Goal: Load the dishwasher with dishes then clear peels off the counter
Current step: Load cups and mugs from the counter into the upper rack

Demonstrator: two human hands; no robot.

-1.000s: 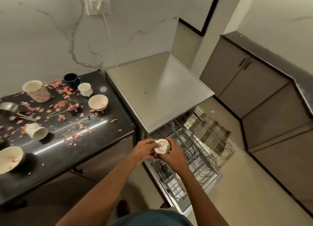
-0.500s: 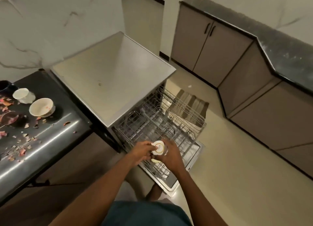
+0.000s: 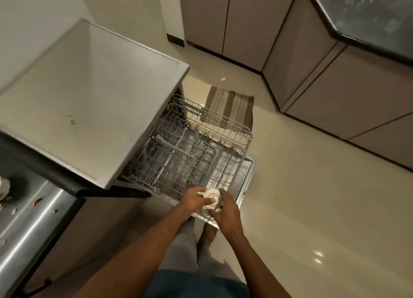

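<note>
Fingers of both hands clamp a small white cup above the pulled-out dishwasher rack.

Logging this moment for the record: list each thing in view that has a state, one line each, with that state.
Dishwasher door: open, folded down flat.
Dishwasher rack: pulled out, looks empty.
Cup: upside down, held over the rack's near edge.
Left hand: closed on the cup.
Right hand: closed on the cup.
Cabinet doors: shut.
Floor mat: lying flat beyond the rack.
Counter: scattered with peel bits.

A home kitchen: open dishwasher, base cabinets, counter.
</note>
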